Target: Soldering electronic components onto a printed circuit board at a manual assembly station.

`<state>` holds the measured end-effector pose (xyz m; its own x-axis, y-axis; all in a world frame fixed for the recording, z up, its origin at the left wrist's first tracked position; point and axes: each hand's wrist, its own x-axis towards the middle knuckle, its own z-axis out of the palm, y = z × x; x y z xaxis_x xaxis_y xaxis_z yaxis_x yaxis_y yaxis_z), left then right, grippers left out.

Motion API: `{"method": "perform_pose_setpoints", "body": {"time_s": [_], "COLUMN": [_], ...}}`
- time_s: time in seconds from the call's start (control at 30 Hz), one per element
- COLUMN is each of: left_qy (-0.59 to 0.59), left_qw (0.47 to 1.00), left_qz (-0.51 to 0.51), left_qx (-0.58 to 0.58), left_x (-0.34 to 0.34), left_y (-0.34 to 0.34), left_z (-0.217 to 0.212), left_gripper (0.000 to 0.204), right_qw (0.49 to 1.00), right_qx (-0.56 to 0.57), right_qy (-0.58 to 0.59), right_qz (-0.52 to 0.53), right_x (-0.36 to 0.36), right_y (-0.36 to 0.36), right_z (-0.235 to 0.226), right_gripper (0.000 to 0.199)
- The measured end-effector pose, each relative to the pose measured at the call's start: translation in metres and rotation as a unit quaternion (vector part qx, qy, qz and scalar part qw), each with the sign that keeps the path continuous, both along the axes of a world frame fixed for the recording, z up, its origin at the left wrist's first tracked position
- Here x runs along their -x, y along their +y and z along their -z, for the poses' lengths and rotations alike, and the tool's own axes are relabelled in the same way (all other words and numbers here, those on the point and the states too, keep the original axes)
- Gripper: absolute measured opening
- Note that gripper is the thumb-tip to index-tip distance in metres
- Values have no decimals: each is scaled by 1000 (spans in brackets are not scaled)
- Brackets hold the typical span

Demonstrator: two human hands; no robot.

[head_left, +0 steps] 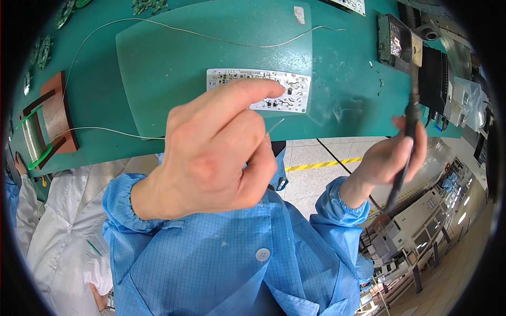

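Note:
A white circuit board [298, 100] with small dark and metallic parts lies on a clear mat [174, 63] on the green bench. In front of it, my left hand [211, 152] is closed on a thin solder wire [275, 126], whose tip sticks out past the thumb. The left index fingertip overlaps the board in the picture; contact is unclear. Out to the right, my right hand [392, 158] grips the dark handle of a soldering iron [412, 110]. The iron points up and away, its front end near a small yellowish block by a metal box [395, 45]; the tip itself is blurred.
A spool of solder wire [34, 137] sits in a brown holder [57, 113] at the left, its wire looping across the bench. Green boards [45, 50] lie far left. A black cable [334, 156] hangs past the bench edge. A person in white [74, 226] is at my left.

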<state>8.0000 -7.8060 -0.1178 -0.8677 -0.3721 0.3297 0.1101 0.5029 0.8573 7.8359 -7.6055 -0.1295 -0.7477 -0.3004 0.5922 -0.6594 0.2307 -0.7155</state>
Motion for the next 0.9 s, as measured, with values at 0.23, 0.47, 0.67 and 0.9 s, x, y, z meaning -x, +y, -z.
{"method": "perform_pose_setpoints", "body": {"time_s": [0.23,0.47,0.67,0.9], "left_qy": [22,-138,-104,23], "left_qw": [993,970,986,987], "left_qz": [45,-5,11,38], "left_qx": [108,198,133,155], "left_x": [-3,6,4,4], "left_y": [-23,-30,-20,-7], "left_z": [8,-2,-11,-51], "left_gripper": [21,46,50,54], "right_qw": [987,993,984,935], "right_qx": [-137,-58,13,175], "right_qy": [-74,-98,-138,-183], "right_qz": [39,30,-108,-250], "right_x": [17,15,-22,-63], "right_y": [-4,-5,-6,-25], "right_z": [15,15,2,-7], "right_gripper": [40,41,54,69]}}
